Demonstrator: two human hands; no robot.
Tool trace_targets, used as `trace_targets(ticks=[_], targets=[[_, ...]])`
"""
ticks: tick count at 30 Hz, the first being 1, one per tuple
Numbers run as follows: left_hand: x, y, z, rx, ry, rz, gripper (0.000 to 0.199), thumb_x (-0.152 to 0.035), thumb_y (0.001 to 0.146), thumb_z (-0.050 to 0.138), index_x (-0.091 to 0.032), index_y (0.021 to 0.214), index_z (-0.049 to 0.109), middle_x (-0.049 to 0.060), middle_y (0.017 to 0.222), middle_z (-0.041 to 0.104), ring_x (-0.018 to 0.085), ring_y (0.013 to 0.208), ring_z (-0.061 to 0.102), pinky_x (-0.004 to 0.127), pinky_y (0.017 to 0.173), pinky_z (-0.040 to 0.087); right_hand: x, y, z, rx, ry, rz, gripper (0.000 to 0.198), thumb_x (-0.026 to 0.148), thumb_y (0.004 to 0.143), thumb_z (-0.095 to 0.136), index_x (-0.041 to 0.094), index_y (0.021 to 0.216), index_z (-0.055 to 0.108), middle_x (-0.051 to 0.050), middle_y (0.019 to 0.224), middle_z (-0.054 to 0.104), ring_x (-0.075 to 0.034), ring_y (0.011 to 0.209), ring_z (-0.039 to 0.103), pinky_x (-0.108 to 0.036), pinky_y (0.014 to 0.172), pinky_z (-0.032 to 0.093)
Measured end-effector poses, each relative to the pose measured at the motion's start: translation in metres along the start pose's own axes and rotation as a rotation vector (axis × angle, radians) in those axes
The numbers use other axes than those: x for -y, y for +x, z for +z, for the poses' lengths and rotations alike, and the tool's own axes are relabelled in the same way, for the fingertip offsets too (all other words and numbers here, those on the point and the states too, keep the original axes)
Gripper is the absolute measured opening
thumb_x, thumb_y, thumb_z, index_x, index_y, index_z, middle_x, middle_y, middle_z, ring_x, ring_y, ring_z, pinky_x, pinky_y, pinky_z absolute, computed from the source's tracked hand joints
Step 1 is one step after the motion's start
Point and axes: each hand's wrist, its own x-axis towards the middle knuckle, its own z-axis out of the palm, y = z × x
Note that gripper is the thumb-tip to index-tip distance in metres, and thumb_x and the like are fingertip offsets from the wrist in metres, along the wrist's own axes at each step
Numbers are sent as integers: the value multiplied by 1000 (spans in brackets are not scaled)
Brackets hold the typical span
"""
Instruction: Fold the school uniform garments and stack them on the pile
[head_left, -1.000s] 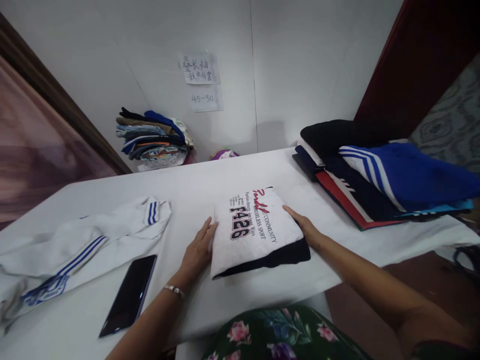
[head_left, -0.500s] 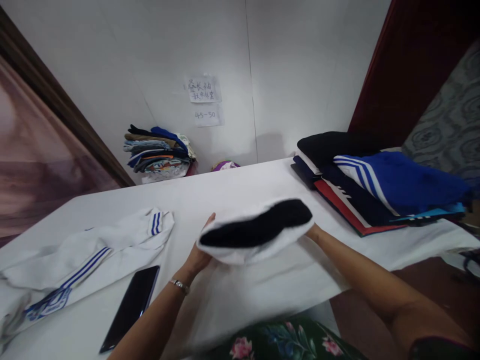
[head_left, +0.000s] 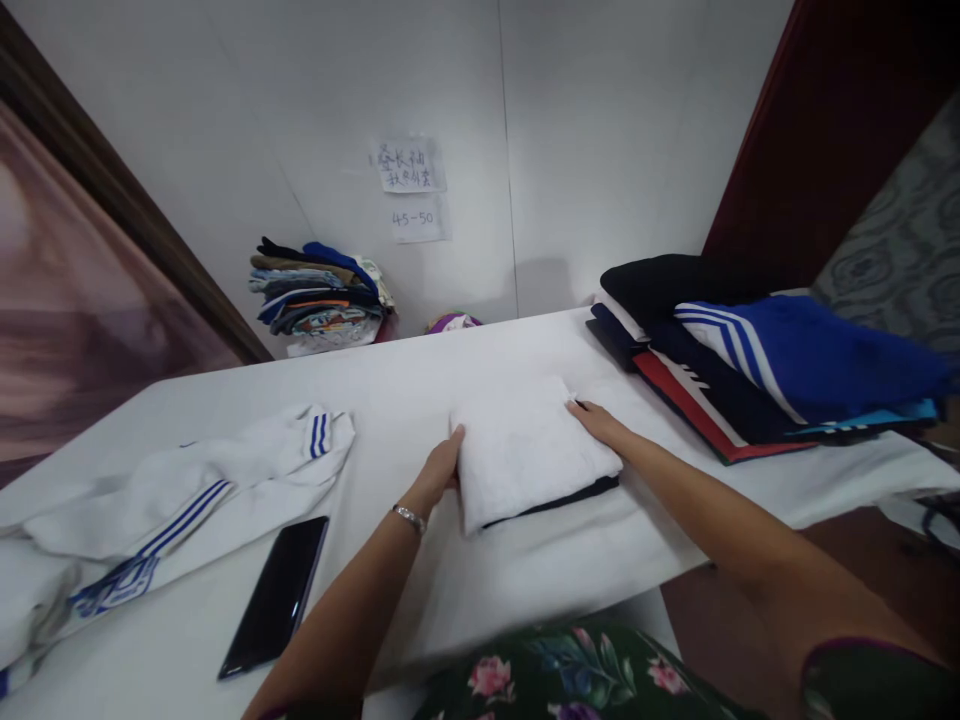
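Note:
A folded white garment (head_left: 529, 445) with a black part showing along its near edge lies flat on the white table (head_left: 405, 370). My left hand (head_left: 442, 462) grips its left edge, thumb on top and the other fingers mostly hidden beneath. At the opposite edge, near the far right corner, my right hand (head_left: 596, 420) holds it in the same manner, its fingertips partly out of sight. Which kind of garment it is cannot be made out in this folded form.
Left on the table lie a white garment with blue stripes (head_left: 225, 480) and a black phone (head_left: 277, 595). Folded clothes are piled at right, a blue striped garment (head_left: 810, 355) on top. Another clothes stack (head_left: 322, 300) stands beyond the table's far edge, below paper notes (head_left: 412, 190).
The folded white garment has come down onto the table and turned, so its white face now shows on top instead of the broad black part. Both hands have stayed on it.

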Motion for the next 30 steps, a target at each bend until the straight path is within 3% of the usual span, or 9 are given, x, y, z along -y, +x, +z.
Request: trace_targets(ticks=[2,5,9,12,17,24,30], targets=[[1,3,-3,-87,163,94,64,-63,85,47,-10,121,56,19,114,66,30,97,66,41,78,54,-11,-2,2,-11,-23,-1,61,55,86,50,13,129,56,-16,131,59,-31,122,54,-43,103,39],[-11,0,-1,-204,347,357,62,-55,89,45,-12,134,46,19,134,55,30,118,57,43,99,44,-6,-9,1,-66,-127,-79,67,50,86,51,15,143,41,-14,142,49,-30,131,45,-42,109,34],[-29,-11,22,-220,572,707,59,-50,90,47,-12,135,46,17,149,38,28,139,33,44,114,26,29,-20,10,-95,-339,-523,67,50,90,45,15,146,35,-12,152,35,-25,141,29,-39,115,24],[-30,-16,45,-145,787,762,60,-50,89,49,-15,137,46,16,152,34,31,142,28,53,115,19,47,-23,28,10,-463,-713,67,55,92,40,19,148,32,-9,157,24,-23,146,15,-43,117,15],[-20,-15,57,-119,932,763,61,-53,91,42,-17,141,43,13,149,39,31,141,30,54,115,19,36,-13,49,197,-602,-521,69,63,92,33,20,146,35,-11,156,26,-29,145,16,-55,115,11],[-21,-15,55,-124,889,747,60,-52,90,45,-18,140,45,12,149,41,30,140,32,53,115,19,25,-7,47,171,-525,-493,68,64,93,28,21,145,39,-8,156,28,-25,145,17,-50,116,11],[-6,-9,48,-191,695,704,52,-45,91,45,-18,135,50,12,150,40,28,142,28,51,117,17,-4,-17,24,142,-461,-269,75,65,91,30,18,150,29,-6,159,16,-24,147,12,-42,117,14]])
